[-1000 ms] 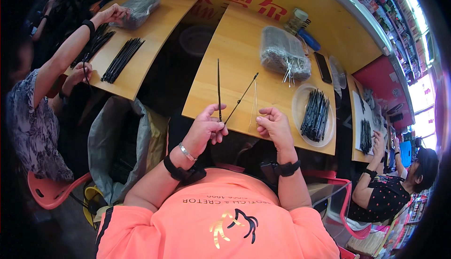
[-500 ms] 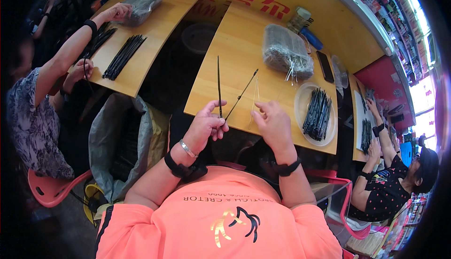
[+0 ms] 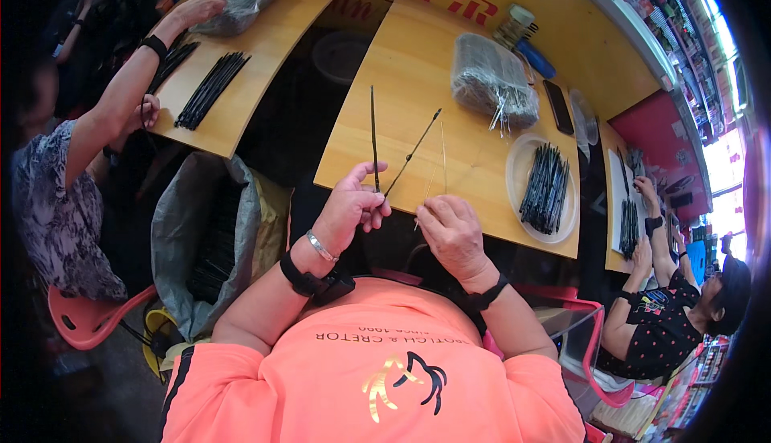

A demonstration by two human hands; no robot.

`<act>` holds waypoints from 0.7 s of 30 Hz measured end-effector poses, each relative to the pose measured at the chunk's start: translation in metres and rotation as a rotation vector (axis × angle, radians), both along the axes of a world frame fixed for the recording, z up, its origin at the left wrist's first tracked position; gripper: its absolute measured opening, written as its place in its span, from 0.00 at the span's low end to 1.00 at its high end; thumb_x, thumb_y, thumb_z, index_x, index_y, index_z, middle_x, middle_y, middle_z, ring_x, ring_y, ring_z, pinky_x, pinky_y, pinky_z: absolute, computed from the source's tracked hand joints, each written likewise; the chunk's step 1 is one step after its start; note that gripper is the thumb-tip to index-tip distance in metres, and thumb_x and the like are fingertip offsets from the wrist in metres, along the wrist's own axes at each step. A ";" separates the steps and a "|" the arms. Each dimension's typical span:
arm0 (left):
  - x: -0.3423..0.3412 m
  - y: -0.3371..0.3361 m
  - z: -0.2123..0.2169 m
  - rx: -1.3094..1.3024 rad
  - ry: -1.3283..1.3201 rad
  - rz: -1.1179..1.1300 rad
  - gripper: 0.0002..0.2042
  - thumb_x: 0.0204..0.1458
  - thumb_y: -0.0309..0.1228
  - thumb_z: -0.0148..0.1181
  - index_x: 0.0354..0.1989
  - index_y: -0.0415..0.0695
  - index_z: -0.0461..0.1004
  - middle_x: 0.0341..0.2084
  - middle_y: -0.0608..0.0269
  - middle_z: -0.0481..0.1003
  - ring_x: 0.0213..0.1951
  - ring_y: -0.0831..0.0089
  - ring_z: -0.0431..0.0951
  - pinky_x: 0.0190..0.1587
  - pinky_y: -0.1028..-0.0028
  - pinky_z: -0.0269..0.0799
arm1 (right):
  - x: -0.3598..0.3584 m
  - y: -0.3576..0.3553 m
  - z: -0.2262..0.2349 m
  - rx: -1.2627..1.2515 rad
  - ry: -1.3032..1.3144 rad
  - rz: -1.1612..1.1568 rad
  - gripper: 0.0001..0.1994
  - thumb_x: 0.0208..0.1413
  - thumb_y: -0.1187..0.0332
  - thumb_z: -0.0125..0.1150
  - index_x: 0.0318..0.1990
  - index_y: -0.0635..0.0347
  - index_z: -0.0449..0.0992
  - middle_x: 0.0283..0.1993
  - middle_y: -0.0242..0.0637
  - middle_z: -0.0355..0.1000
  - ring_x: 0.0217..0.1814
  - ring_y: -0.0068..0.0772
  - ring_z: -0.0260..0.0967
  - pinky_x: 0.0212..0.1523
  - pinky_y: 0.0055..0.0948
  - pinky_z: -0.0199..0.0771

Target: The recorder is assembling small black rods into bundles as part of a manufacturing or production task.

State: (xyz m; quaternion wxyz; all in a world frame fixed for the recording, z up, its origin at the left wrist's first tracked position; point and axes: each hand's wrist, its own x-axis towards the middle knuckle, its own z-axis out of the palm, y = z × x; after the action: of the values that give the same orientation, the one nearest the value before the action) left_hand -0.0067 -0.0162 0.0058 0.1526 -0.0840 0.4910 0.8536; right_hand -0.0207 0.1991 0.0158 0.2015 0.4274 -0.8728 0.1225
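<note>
Just off the front edge of the table, my left hand (image 3: 351, 208) is closed in a pinch around two slender black strips. One strip (image 3: 374, 134) stands nearly upright; the other (image 3: 414, 150) leans to the right and has a small knot-like bump. Whether the two join inside my fingers is hidden. To the right, my right hand (image 3: 451, 236) has its fingertips together on fine pale wires (image 3: 445, 158), which point up over the table. The hands are apart. On the table to the right, a clear round dish (image 3: 514, 171) holds a pile of similar black strips (image 3: 544, 194).
A clear plastic bag of thin metal wires (image 3: 491, 73) sits farther back, beside a phone (image 3: 558, 107), a blue bottle (image 3: 536, 57) and a jar (image 3: 516, 25). Left stands a grey sack (image 3: 173, 242) with black strips. Co-workers sit at tables (image 3: 265, 57) on both sides.
My right hand has moved slightly left and down, and its fingers have closed more on the wires. My left hand stays nearly in place with the black strips.
</note>
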 end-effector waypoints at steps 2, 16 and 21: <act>0.000 0.001 0.001 0.002 -0.002 -0.001 0.25 0.48 0.21 0.47 0.58 0.39 0.56 0.20 0.60 0.73 0.15 0.79 0.69 0.15 0.84 0.61 | 0.002 -0.002 0.007 -0.043 0.029 0.047 0.12 0.41 0.72 0.64 0.37 0.59 0.74 0.39 0.36 0.70 0.42 0.39 0.69 0.42 0.35 0.69; 0.003 0.001 0.002 0.199 0.026 -0.105 0.27 0.48 0.22 0.48 0.60 0.41 0.54 0.22 0.56 0.74 0.16 0.76 0.70 0.16 0.83 0.62 | -0.016 0.020 0.081 -1.413 -0.745 -0.262 0.09 0.53 0.79 0.54 0.42 0.68 0.69 0.26 0.39 0.73 0.20 0.22 0.66 0.23 0.19 0.68; 0.004 0.002 -0.003 0.302 0.012 -0.139 0.28 0.49 0.22 0.48 0.61 0.42 0.54 0.23 0.55 0.74 0.18 0.75 0.72 0.19 0.83 0.64 | 0.016 0.009 0.060 -0.949 -1.570 -0.223 0.14 0.49 0.76 0.60 0.44 0.68 0.69 0.25 0.38 0.74 0.21 0.20 0.69 0.23 0.17 0.69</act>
State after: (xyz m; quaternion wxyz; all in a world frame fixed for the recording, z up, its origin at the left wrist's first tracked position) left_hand -0.0029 -0.0143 0.0031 0.2193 -0.0206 0.3625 0.9056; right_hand -0.0045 0.2085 0.0755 -0.2834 0.0077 -0.6534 0.7019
